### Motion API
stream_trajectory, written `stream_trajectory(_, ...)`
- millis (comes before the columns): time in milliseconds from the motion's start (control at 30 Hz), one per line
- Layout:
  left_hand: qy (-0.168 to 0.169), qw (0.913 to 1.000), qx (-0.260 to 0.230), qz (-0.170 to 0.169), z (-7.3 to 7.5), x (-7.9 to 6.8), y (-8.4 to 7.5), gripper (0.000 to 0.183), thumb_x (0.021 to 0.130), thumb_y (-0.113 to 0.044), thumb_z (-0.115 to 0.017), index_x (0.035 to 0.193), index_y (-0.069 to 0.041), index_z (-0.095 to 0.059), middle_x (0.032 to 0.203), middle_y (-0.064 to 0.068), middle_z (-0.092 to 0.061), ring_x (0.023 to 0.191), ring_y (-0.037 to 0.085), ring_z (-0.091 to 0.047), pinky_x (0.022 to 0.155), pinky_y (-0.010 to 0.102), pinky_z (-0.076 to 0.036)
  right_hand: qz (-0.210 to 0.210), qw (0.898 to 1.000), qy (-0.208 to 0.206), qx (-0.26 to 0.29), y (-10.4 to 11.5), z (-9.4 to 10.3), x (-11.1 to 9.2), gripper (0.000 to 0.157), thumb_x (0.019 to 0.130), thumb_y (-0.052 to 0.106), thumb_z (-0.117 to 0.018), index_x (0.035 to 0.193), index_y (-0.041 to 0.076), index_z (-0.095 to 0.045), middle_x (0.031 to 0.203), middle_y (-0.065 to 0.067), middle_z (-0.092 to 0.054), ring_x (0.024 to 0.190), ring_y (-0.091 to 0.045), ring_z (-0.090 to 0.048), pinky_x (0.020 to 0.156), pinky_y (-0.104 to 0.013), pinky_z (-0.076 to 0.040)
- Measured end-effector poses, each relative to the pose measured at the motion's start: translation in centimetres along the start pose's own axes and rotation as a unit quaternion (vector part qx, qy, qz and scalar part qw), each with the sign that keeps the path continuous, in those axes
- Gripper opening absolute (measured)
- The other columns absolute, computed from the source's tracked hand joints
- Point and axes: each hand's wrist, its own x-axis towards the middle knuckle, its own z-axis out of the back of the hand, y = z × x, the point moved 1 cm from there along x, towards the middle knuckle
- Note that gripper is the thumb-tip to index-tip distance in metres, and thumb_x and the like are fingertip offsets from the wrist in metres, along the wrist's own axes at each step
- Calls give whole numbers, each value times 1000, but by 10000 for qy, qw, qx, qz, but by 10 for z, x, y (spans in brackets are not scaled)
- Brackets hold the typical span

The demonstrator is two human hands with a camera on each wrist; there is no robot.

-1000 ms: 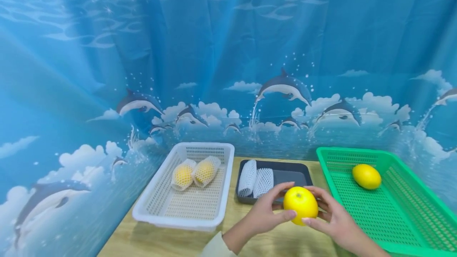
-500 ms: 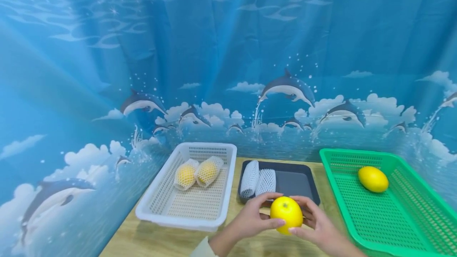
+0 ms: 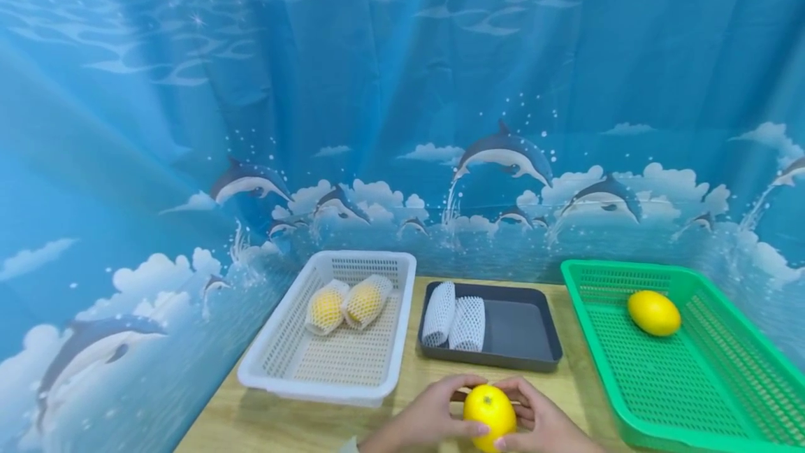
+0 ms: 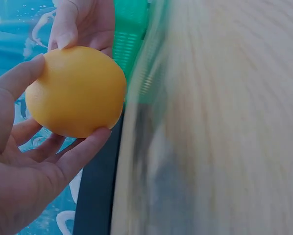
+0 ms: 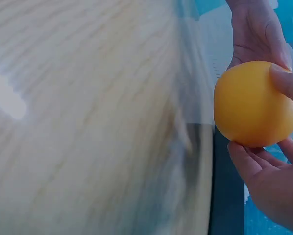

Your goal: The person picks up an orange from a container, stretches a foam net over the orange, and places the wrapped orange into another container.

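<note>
Between both hands is a smooth, rounded yellow fruit (image 3: 489,414) like a small melon, held above the table's front part, its stem-end scar facing up. My left hand (image 3: 430,416) grips its left side, thumb in front and fingers behind. On the other side, my right hand (image 3: 542,419) holds it the same way. In the left wrist view the fruit (image 4: 77,93) sits between the left thumb and fingertips. The right wrist view shows the right thumb on top of the fruit (image 5: 254,105) and fingers beneath. A second yellow fruit (image 3: 654,313) lies in the green basket (image 3: 613,397).
Left on the wooden table (image 3: 251,425) stands a white basket (image 3: 317,392) with two yellow fruits (image 3: 327,307) in foam nets. Behind the hands, a dark grey tray (image 3: 518,327) bears two white foam net sleeves (image 3: 440,313). A dolphin-print curtain (image 3: 390,89) hangs behind.
Both hands have brought the yellow fruit left and down, nearer the table's front, so the grey tray now shows fully. The baskets' contents are unchanged.
</note>
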Motion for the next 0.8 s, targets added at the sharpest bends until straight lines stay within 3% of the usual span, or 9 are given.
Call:
stream_trajectory(100,-25,9999,156,-27,-2,-3,6,52,80,-20,-80,128,-20,-59,124,-13,-58,105,5,-56,83,20,-52,40,9999,136,13,-5,-3,0,59,88,12,-72,131,-8,-37,131,-22,-51,119,-33,-53,95,-32,-51)
stream_trajectory(233,-100,9992,381,-21,-1,-5,12,50,80,-25,-81,125,-23,-60,120,-16,-59,104,4,-56,88,24,-50,175,9996,220,39,-6,-7,1,58,87,11,-73,129,-8,-38,131,-23,-50,114,-13,-57,94,-24,-50)
stream_trajectory(333,-113,9991,399,50,0,-5,16,49,80,-27,-80,124,-24,-60,119,-17,-59,103,3,-56,88,24,-50,197,9996,212,9,-7,-10,2,58,86,11,-74,128,-7,-39,130,-23,-50,111,-6,-57,93,-22,-49)
stream_trajectory(567,-42,9997,246,7,-3,-3,20,50,81,-27,-80,125,-23,-59,121,-16,-58,104,3,-56,86,21,-50,91,9997,10,-225,-8,-9,2,60,83,11,-77,127,-7,-40,128,-21,-51,116,-39,-54,92,-33,-53)
stream_trajectory(800,-33,9998,185,102,-8,-2,22,50,81,-27,-80,125,-23,-58,120,-16,-58,105,4,-56,87,24,-51,-136,9996,49,-237,-9,-7,0,62,84,12,-76,129,-6,-39,127,-19,-51,116,-38,-53,93,-36,-53)
